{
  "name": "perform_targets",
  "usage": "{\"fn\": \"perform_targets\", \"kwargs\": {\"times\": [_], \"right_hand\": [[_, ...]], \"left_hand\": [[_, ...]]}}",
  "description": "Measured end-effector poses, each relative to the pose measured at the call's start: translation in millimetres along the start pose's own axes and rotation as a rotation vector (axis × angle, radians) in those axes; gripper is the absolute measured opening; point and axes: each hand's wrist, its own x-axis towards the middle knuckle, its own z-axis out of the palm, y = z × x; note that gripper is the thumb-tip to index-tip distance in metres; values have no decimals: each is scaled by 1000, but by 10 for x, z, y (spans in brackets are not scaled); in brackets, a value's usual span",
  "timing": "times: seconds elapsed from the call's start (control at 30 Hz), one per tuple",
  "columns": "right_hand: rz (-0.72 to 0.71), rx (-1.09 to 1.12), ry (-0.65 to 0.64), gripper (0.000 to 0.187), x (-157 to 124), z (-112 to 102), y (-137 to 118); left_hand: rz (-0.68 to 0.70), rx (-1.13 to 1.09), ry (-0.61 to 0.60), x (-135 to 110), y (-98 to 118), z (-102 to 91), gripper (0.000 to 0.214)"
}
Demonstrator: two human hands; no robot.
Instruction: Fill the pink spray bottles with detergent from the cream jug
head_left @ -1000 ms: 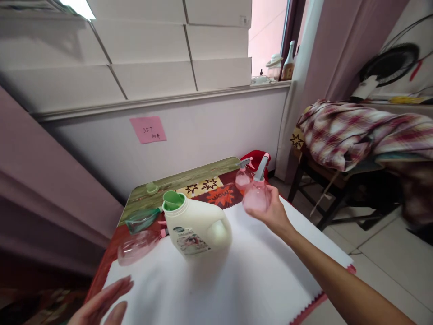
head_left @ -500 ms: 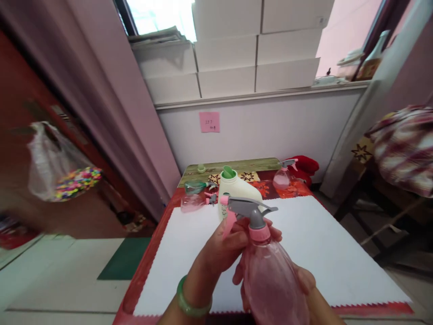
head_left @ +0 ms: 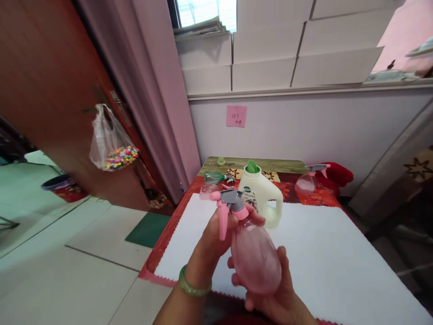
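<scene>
Down at the near edge, the right hand (head_left: 274, 298) is cupping a pink bottle (head_left: 255, 257) from below, fingers wrapping its belly. The left hand (head_left: 211, 237) is gripping its sprayer neck, just above the white cloth (head_left: 338, 257). Beyond, a jug (head_left: 262, 198) is standing upright. Far right, another sprayer (head_left: 306, 183) is sitting.

The spray bottle (head_left: 256, 259) is made of translucent pink plastic, smooth and glossy, and is topped by a trigger head (head_left: 230, 197) of duller opaque plastic. The detergent jug (head_left: 262, 198) is moulded in smooth cream plastic with a faint sheen, and a matt white cloth (head_left: 338, 253) is spread beneath.
</scene>
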Motion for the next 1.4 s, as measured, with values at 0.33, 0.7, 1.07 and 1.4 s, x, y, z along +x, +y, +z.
{"fn": "perform_targets", "kwargs": {"times": [0.33,0.7,1.07,1.4], "right_hand": [[-455,-215,400,78,26,26,30],[36,56,108,89,11,-93,-26],[-874,-879,690,92,86,-78,33],[-1397,-1480,877,109,82,-219,-31]], "left_hand": [[-86,69,178,24,-32,136,34],[-63,37,-125,14,-13,-66,33],[65,-62,260,40,-79,103,24],[50,-221,405,90,-159,319,20]]}}
